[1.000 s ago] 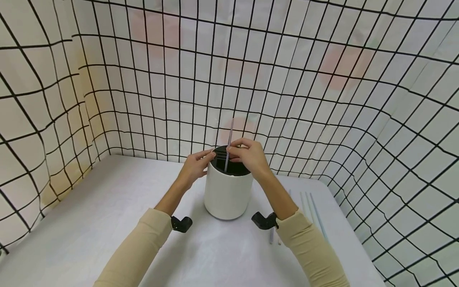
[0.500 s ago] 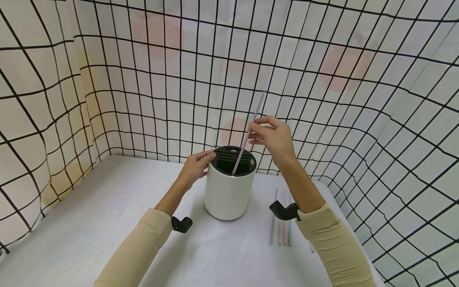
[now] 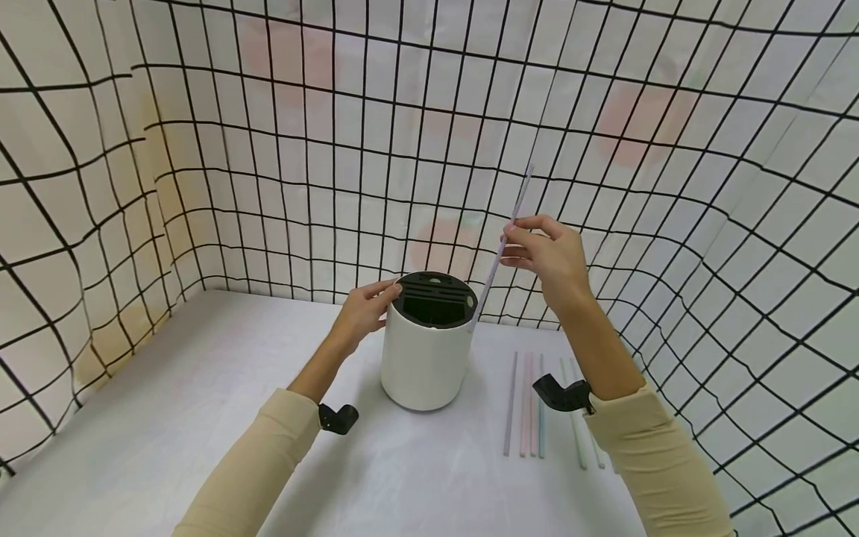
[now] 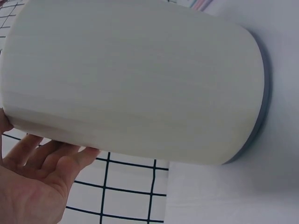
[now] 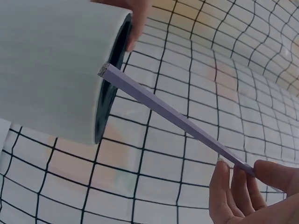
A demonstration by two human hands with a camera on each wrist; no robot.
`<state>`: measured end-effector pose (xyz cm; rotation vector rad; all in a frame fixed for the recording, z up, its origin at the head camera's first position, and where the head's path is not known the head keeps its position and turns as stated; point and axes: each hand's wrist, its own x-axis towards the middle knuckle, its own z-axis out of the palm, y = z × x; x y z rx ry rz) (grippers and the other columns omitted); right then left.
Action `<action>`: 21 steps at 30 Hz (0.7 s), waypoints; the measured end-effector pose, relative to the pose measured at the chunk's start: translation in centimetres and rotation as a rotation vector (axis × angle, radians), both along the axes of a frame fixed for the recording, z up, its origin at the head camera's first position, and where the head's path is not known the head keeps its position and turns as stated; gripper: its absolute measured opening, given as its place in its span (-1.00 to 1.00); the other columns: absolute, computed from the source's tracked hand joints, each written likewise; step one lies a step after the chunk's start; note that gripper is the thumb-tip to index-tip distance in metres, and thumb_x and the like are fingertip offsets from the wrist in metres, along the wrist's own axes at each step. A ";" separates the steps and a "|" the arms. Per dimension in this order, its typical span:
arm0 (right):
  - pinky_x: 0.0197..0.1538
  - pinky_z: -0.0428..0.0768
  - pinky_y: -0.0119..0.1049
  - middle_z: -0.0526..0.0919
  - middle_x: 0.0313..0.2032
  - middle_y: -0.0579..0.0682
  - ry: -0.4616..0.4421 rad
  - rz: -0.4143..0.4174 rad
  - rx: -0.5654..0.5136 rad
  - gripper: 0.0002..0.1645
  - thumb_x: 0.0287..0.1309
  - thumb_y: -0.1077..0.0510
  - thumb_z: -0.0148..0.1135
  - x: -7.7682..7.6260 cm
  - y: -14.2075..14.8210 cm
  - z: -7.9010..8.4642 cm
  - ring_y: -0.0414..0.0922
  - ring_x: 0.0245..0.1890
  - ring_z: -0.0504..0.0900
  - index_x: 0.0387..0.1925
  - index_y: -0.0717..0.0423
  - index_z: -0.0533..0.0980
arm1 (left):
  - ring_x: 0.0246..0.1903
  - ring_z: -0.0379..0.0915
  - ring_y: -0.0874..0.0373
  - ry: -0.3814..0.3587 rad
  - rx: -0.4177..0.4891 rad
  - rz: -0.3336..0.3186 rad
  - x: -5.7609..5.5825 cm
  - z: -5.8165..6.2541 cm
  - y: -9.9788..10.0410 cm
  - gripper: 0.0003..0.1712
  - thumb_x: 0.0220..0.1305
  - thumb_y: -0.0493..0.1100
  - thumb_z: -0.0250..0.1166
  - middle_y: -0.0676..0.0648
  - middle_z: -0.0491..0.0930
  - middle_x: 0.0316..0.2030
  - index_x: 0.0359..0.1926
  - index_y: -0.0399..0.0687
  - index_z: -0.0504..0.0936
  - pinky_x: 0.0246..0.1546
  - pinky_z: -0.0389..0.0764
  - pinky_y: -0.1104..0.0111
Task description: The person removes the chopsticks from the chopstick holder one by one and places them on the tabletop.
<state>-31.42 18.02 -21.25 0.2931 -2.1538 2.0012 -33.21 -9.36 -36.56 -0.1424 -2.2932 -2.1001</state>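
A white cylindrical container (image 3: 426, 369) with a black slotted top (image 3: 438, 312) stands on the table. My left hand (image 3: 367, 307) grips its upper left rim, thumb over the edge; in the left wrist view the fingers (image 4: 70, 163) lie against the outer wall (image 4: 135, 84). Up and to the right of the container, my right hand (image 3: 550, 257) pinches a slim, straight purple stick (image 3: 492, 276) between thumb and fingers. The stick slants, its lower end close to the rim's right side. Seen from the right wrist, that flat-sided stick (image 5: 159, 106) has a speckled grey end.
Right of the container, a purple stick (image 3: 511, 403), two pink sticks and a blue stick (image 3: 541, 406) lie side by side on the white table (image 3: 416, 477). Pale green sticks (image 3: 578, 425) lie further right, partly under my right forearm. Black wire mesh (image 3: 362, 149) surrounds the back and sides.
My right hand has lifted the purple stick out of the container's top and moved it right, beyond the rim. The left hand has stayed at the rim.
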 end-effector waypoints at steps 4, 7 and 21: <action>-0.10 0.79 -0.26 0.72 -0.22 0.00 -0.034 -0.001 -0.016 -0.67 0.32 0.14 0.35 -0.3 0.9 -1.1 -0.13 -0.31 0.78 -0.01 0.28 0.54 | 0.40 0.37 -0.09 -0.003 0.000 0.006 0.0 0.0 -0.1 -0.41 0.47 0.16 0.21 -0.11 0.43 0.40 0.41 0.07 0.49 0.28 0.55 0.01; -0.11 0.80 -0.26 0.72 -0.24 -0.01 -0.059 -0.001 -0.021 -0.68 0.32 0.15 0.36 -0.6 1.5 -2.3 -0.12 -0.31 0.78 -0.02 0.29 0.54 | 0.40 0.36 -0.09 -0.006 0.000 0.005 0.0 0.0 -0.1 -0.41 0.47 0.15 0.21 -0.13 0.43 0.41 0.41 0.06 0.48 0.29 0.55 0.01; -0.11 0.80 -0.17 0.72 -0.31 -0.11 -0.209 -0.029 0.096 -0.67 0.39 0.14 0.28 -2.5 4.6 -8.5 -0.18 -0.36 0.76 0.04 0.30 0.53 | 0.41 0.35 -0.08 -0.010 0.004 0.000 0.1 0.1 0.0 -0.41 0.47 0.14 0.22 -0.11 0.43 0.40 0.41 0.05 0.49 0.28 0.55 0.02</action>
